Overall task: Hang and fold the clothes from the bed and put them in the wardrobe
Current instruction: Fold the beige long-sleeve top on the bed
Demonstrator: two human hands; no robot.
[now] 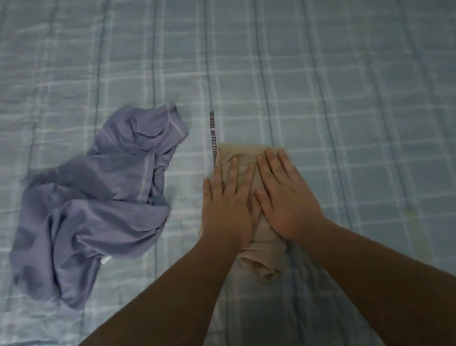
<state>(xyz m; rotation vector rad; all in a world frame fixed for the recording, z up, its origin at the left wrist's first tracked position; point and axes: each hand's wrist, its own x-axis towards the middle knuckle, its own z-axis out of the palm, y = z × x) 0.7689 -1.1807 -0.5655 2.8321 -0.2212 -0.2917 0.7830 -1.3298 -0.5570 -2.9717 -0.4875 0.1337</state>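
Your left hand (227, 205) and right hand (284, 194) lie flat, fingers spread, on the folded beige garment (261, 251) on the bed (354, 81). Press evenly outward to flatten creases; the crumpled purple garment (93, 203) waits further left.

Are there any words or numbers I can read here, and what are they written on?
"EQUAL AFFECTION": my best reading, first letters blurred, printed along a dark stripe of the checked bedsheet, beside the beige garment.
No text readable on the purple garment; its small white tag is too small to read.
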